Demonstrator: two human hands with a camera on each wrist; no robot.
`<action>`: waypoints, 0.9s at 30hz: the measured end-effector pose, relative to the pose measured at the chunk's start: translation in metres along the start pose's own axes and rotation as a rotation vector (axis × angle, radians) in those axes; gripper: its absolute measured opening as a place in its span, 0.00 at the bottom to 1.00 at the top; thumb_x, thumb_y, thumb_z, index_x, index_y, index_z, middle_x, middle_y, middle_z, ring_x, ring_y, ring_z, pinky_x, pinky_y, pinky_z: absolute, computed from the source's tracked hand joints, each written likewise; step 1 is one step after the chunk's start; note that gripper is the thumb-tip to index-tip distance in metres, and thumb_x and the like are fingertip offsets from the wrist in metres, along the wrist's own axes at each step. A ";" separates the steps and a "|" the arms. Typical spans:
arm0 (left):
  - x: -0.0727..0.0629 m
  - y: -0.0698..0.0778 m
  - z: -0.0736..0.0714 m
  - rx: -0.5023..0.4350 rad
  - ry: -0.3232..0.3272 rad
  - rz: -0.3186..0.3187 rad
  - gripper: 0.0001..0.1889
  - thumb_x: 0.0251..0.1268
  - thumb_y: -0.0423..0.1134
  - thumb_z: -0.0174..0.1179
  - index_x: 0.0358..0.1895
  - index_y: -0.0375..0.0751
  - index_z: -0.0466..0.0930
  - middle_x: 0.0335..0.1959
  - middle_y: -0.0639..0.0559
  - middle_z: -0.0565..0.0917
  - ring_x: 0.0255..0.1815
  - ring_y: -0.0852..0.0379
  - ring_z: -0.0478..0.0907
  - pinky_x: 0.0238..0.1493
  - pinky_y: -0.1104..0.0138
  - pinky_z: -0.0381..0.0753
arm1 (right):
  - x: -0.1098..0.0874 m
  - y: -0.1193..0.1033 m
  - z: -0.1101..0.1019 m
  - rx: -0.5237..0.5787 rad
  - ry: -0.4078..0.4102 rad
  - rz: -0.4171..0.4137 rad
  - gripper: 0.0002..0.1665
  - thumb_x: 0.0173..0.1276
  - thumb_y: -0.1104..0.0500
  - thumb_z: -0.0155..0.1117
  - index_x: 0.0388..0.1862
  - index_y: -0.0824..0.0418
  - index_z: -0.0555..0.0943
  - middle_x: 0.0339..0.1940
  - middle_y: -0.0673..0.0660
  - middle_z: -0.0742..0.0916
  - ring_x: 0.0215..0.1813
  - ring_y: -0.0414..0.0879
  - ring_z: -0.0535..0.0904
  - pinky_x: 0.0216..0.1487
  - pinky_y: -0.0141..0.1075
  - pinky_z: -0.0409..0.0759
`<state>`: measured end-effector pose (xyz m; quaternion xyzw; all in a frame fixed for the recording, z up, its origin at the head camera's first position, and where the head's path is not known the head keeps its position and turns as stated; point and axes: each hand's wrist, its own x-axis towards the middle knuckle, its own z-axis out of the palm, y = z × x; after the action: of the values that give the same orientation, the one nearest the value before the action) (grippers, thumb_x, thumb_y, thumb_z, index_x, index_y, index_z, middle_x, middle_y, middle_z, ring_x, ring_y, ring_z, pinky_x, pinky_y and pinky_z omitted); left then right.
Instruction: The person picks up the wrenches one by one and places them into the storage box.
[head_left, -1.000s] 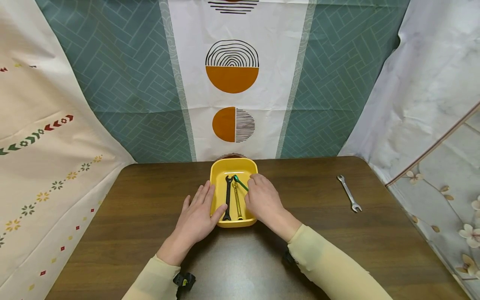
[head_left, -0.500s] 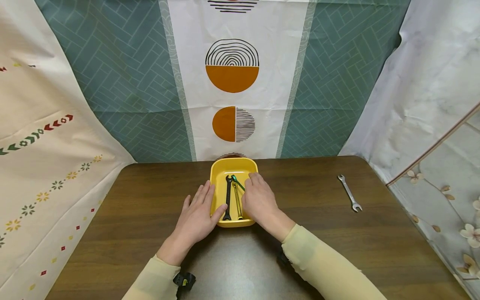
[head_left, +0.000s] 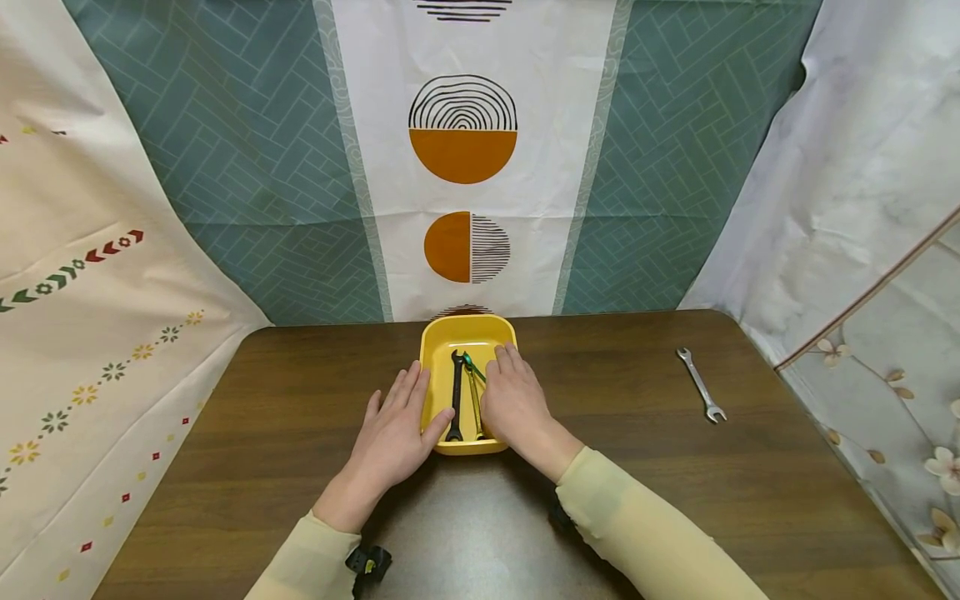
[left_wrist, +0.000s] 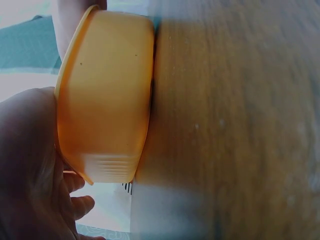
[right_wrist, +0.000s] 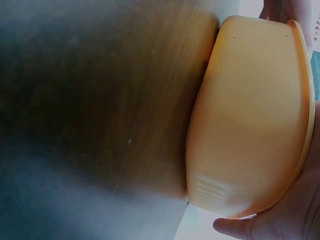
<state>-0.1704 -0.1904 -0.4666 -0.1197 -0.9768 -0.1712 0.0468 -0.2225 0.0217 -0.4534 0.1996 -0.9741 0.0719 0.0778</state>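
Note:
In the head view, a yellow plastic tray point(head_left: 471, 448) stands at the table's far middle. My left hand point(head_left: 393, 437) rests on its left rim, fingers straight and thumb over the edge. Inside lie a black open-end wrench point(head_left: 457, 396) and, to its right, a gold wrench point(head_left: 476, 407). My right hand point(head_left: 516, 398) reaches over the tray's right side, its fingers curled on a green wrench point(head_left: 474, 366). Only the green wrench's far end shows; the hand covers the rest. The wrist views show the tray's outer walls point(left_wrist: 107, 90), with each hand at the rim.
A silver open-end wrench point(head_left: 701, 385) lies apart on the right of the brown wooden table point(head_left: 315, 383). Behind the tray hangs a patterned cloth point(head_left: 465, 192) along the table's back edge. More cloth hangs at both sides.
My right hand has shifted left over the tray with the green wrench, whose visible part is now shorter and nearer the gold wrench. My left hand has stayed put.

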 end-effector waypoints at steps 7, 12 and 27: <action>-0.001 -0.001 0.001 -0.004 0.006 0.002 0.46 0.87 0.66 0.51 0.89 0.33 0.55 0.91 0.40 0.52 0.90 0.36 0.53 0.81 0.29 0.55 | 0.002 0.000 0.003 -0.038 -0.063 0.016 0.21 0.79 0.57 0.63 0.61 0.71 0.83 0.78 0.69 0.77 0.88 0.64 0.59 0.82 0.59 0.66; -0.001 -0.001 0.002 -0.005 0.003 -0.002 0.47 0.86 0.67 0.50 0.89 0.34 0.55 0.92 0.41 0.52 0.90 0.37 0.52 0.82 0.29 0.54 | 0.002 0.000 0.002 -0.057 -0.077 0.018 0.22 0.79 0.54 0.65 0.59 0.71 0.85 0.75 0.67 0.80 0.88 0.64 0.59 0.82 0.62 0.66; 0.000 0.000 0.001 -0.010 -0.011 -0.014 0.46 0.87 0.67 0.50 0.90 0.35 0.53 0.92 0.41 0.51 0.90 0.37 0.52 0.82 0.30 0.53 | 0.003 0.001 0.003 -0.043 -0.069 0.009 0.27 0.84 0.48 0.63 0.63 0.70 0.86 0.76 0.65 0.81 0.87 0.63 0.62 0.84 0.61 0.62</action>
<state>-0.1709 -0.1899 -0.4674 -0.1142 -0.9770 -0.1759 0.0396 -0.2261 0.0211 -0.4557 0.1958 -0.9785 0.0445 0.0481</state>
